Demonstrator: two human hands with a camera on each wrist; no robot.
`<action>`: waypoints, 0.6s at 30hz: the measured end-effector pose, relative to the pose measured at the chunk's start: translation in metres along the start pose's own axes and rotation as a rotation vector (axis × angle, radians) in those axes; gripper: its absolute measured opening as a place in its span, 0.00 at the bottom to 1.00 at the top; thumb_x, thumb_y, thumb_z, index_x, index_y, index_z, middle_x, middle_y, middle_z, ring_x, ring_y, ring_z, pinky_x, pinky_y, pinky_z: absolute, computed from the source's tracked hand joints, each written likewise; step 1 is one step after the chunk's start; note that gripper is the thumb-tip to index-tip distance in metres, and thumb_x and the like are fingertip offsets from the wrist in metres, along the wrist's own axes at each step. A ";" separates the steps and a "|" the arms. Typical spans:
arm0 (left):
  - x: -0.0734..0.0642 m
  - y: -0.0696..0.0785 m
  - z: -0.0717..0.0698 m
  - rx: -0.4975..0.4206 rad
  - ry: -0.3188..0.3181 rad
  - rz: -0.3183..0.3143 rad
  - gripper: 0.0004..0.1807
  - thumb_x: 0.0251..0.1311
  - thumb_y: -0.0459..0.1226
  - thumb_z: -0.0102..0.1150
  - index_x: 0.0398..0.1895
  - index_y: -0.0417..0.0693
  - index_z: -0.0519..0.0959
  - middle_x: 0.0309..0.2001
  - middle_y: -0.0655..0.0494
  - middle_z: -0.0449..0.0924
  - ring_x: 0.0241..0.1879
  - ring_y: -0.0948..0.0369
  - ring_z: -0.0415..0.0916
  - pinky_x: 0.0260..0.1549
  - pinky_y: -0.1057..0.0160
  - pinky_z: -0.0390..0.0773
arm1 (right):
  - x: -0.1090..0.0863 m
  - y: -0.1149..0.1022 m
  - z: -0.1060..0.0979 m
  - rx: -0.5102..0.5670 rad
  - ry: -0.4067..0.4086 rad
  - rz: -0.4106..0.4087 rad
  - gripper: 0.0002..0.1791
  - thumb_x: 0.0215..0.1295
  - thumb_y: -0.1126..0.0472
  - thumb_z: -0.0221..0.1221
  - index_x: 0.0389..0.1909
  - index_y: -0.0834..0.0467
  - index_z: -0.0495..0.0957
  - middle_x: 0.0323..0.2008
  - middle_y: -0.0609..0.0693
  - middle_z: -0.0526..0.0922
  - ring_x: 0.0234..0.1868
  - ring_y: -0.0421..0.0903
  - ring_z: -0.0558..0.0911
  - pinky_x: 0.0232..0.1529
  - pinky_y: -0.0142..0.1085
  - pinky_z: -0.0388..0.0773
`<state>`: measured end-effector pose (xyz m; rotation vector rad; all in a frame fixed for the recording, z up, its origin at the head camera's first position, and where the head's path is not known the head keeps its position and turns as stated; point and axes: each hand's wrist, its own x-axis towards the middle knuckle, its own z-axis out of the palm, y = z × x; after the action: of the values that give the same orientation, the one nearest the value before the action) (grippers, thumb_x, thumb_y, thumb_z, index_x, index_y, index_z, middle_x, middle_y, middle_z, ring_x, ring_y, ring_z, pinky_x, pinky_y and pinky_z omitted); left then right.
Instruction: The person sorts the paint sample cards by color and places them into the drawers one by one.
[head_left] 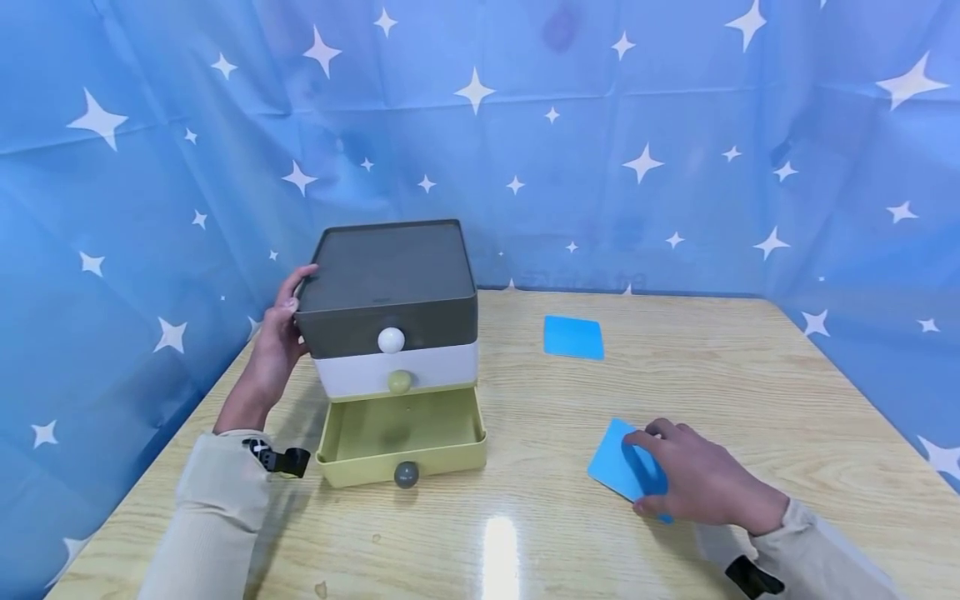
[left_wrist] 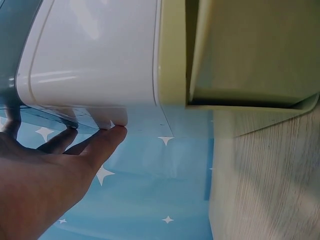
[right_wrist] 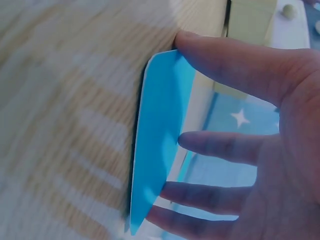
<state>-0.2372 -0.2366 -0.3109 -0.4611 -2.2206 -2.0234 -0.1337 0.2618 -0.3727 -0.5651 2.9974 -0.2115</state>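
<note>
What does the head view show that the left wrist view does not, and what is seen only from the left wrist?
Only the head view shows the right hand pinching a tilted blue card, the other card on the table, and the drawer unit's round knobs.

Only the left wrist view shows fingertips against the unit's side wall.

Both share the left hand, drawer unit, open green drawer, table and starry cloth.
</note>
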 end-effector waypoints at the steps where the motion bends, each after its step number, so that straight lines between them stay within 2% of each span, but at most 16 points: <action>1: 0.000 0.000 0.000 0.003 -0.001 0.001 0.30 0.72 0.56 0.24 0.77 0.74 0.51 0.79 0.52 0.44 0.70 0.53 0.55 0.61 0.47 0.57 | 0.000 0.000 -0.001 -0.004 -0.001 -0.006 0.42 0.42 0.40 0.77 0.60 0.52 0.77 0.53 0.57 0.77 0.46 0.54 0.78 0.36 0.46 0.79; 8: 0.000 0.001 0.001 0.007 -0.003 -0.001 0.30 0.72 0.56 0.23 0.77 0.74 0.51 0.79 0.52 0.43 0.71 0.51 0.53 0.62 0.44 0.56 | -0.001 -0.003 -0.007 0.007 0.003 -0.040 0.43 0.42 0.40 0.77 0.61 0.51 0.76 0.57 0.59 0.75 0.48 0.56 0.79 0.37 0.47 0.79; 18: 0.000 0.000 0.002 0.014 -0.004 -0.001 0.31 0.72 0.56 0.22 0.78 0.74 0.50 0.80 0.53 0.41 0.74 0.47 0.48 0.66 0.32 0.49 | -0.004 -0.019 -0.014 -0.055 0.098 -0.071 0.41 0.41 0.43 0.78 0.59 0.50 0.77 0.58 0.60 0.76 0.49 0.56 0.80 0.35 0.47 0.81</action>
<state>-0.2369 -0.2347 -0.3111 -0.4634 -2.2362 -2.0074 -0.1248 0.2478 -0.3555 -0.6865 3.0891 -0.1662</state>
